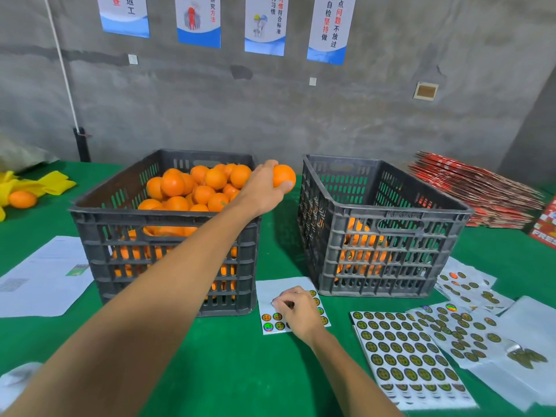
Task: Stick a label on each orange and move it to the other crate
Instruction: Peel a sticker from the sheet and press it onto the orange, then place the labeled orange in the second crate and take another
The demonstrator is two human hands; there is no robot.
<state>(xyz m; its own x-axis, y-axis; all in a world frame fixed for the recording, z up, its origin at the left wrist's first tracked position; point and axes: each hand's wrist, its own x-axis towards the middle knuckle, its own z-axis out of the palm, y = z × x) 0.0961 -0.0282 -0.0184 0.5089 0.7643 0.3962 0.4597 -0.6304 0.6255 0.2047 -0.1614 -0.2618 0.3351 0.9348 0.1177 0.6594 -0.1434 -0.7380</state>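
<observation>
My left hand [264, 188] grips an orange [282, 176] in the air, above the gap between the two dark crates. The left crate [90, 233] is heaped with oranges [192, 188]. Through the slots of the right crate [451, 230] several oranges [361, 251] show at the bottom. My right hand [298, 308] rests on a small sticker sheet [267, 293] on the green table in front of the crates, its fingers curled and pinching at the sheet; whether a label is between them is hidden.
Full sheets of round labels [403, 353] and used backing sheets [469, 290] lie at the right. White papers [45, 275] lie at the left. A lone orange [22, 199] sits by yellow netting [51, 182]. Flat red cartons [475, 191] are stacked at the back right.
</observation>
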